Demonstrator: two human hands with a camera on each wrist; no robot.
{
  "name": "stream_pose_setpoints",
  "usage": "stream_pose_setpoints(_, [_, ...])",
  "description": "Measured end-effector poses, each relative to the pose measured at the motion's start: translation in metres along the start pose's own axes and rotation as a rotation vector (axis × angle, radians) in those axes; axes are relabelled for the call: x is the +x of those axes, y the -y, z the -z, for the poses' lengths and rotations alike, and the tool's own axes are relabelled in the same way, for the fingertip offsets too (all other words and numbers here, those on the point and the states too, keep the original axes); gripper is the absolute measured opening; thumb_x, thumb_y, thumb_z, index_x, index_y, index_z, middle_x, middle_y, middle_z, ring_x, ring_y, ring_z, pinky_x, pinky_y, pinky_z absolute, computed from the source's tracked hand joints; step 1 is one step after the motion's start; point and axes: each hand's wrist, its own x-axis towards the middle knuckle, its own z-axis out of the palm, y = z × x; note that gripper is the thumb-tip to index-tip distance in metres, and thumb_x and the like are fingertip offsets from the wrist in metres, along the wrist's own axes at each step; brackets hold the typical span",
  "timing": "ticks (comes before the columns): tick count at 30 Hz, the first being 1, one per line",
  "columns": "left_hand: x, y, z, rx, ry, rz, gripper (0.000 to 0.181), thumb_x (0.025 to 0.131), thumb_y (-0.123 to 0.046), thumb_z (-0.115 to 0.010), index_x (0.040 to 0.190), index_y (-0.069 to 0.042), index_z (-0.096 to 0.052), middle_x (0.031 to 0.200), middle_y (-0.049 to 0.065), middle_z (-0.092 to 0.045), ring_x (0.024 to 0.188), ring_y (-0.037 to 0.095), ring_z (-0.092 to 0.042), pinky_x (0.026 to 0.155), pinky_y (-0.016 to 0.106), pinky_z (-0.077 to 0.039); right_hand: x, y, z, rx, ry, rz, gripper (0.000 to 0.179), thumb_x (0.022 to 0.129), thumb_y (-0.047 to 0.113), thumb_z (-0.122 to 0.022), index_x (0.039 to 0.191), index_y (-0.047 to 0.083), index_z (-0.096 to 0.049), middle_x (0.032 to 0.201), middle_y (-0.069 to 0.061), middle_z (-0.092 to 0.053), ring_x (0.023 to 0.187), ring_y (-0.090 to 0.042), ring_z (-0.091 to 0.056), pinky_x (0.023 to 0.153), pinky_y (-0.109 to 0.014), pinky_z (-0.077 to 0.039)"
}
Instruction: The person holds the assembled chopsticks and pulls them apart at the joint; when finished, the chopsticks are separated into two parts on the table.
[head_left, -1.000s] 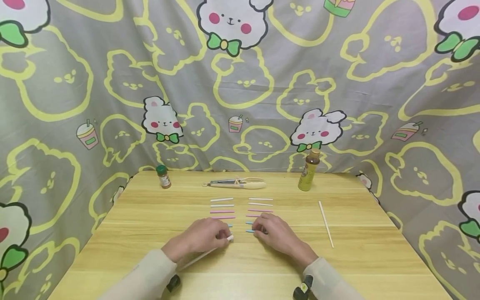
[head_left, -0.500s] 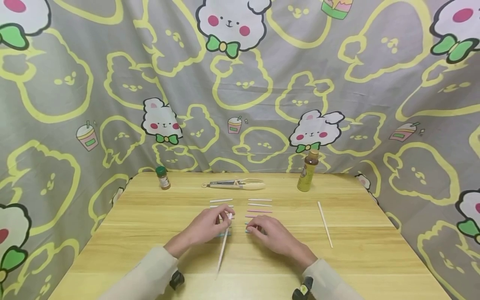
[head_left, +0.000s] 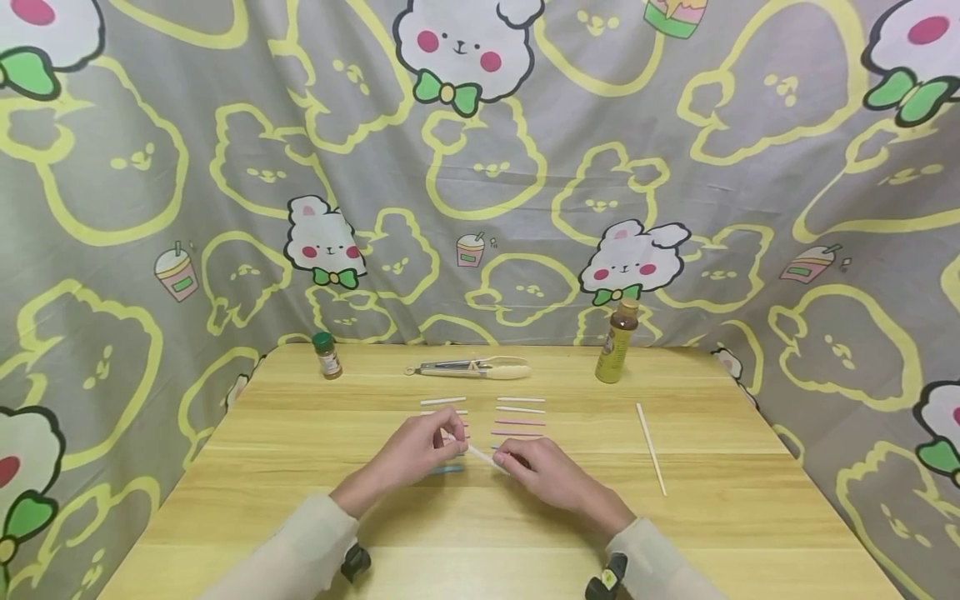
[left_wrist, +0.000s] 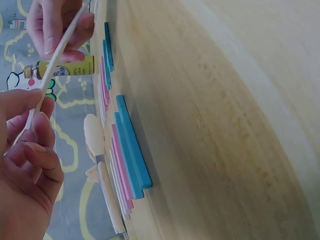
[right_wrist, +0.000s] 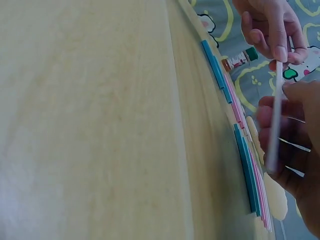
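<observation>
My left hand (head_left: 420, 446) pinches one end of a long, thin white stick (left_wrist: 54, 67) between thumb and fingertips. From there the stick slants across to my right hand (head_left: 546, 471). In the right wrist view its far end is blurred and passes in front of the loosely curled right fingers (right_wrist: 285, 127); I see no firm grip there. Below the hands lie two columns of short sticks: white sticks (head_left: 521, 399) at the back, pink sticks (head_left: 520, 422) in the middle, blue sticks (left_wrist: 134, 145) nearest me. The hands partly cover the pink and blue ones in the head view.
A long pale stick (head_left: 651, 450) lies on the wooden table (head_left: 480, 550) at the right. Tongs (head_left: 472, 367) lie behind the columns. A green-capped jar (head_left: 327, 355) stands back left, a yellow-labelled bottle (head_left: 617, 343) back right. A patterned curtain (head_left: 517, 217) surrounds the table.
My left hand has risen and moved slightly away from me, turning the white stick from pointing toward me to pointing at the right hand. The right hand has shifted only a little.
</observation>
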Motion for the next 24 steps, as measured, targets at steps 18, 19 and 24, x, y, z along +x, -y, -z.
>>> stream_pose_setpoints(18, [-0.002, -0.003, -0.012, 0.132, 0.164, -0.044, 0.020, 0.113, -0.033, -0.061, 0.108, -0.021, -0.076, 0.092, -0.008, -0.075, 0.074, 0.000, -0.056, 0.073, 0.026, -0.052, -0.001, 0.004, 0.001, -0.016, -0.011, 0.012, 0.021, 0.112, 0.032, -0.064, 0.104, 0.016, -0.076, 0.086, 0.009, -0.067, 0.075, 0.001, -0.052, 0.070, -0.021, -0.049])
stream_pose_setpoints(19, [-0.002, -0.003, -0.012, 0.140, 0.163, -0.042, 0.018, 0.113, -0.033, -0.062, 0.107, -0.022, -0.075, 0.094, -0.008, -0.076, 0.075, 0.000, -0.057, 0.074, 0.027, -0.052, -0.001, 0.004, 0.001, -0.015, -0.009, 0.007, 0.019, 0.112, 0.031, -0.064, 0.105, 0.017, -0.075, 0.085, 0.009, -0.067, 0.074, 0.001, -0.052, 0.068, -0.021, -0.049])
stream_pose_setpoints(24, [-0.004, -0.003, -0.013, 0.159, 0.179, -0.043, 0.014, 0.113, -0.031, -0.062, 0.106, -0.023, -0.071, 0.091, -0.006, -0.076, 0.070, 0.001, -0.057, 0.068, 0.025, -0.050, -0.004, 0.003, 0.002, -0.023, -0.016, 0.001, 0.017, 0.111, 0.029, -0.066, 0.105, 0.016, -0.075, 0.081, 0.012, -0.064, 0.070, 0.003, -0.049, 0.064, -0.020, -0.048])
